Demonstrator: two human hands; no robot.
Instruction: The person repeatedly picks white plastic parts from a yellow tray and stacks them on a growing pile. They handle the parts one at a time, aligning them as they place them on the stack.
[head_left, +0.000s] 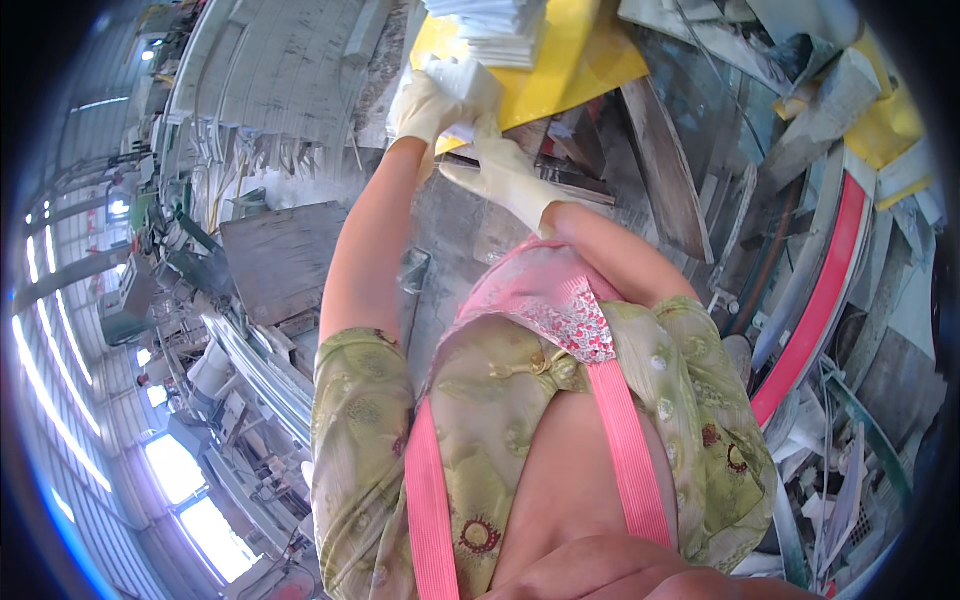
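Note:
Both my hands wear pale rubber gloves and reach up to the top of the picture. My left hand (425, 105) grips the edge of a white folded sheet (470, 80) that lies on a yellow sheet (580, 65). My right hand (505, 175) is just below it, fingers stretched along the lower edge of the same white piece. A stack of white sheets (495, 30) rests on the yellow sheet right above my hands. A pink apron with straps hangs over my green patterned top.
A grey worktable (450, 230) lies under my arms, with a wooden plank (655, 165) to the right. A red curved band (815, 310) and scraps of white and grey material fill the right side. Machinery and bright windows stand at the left.

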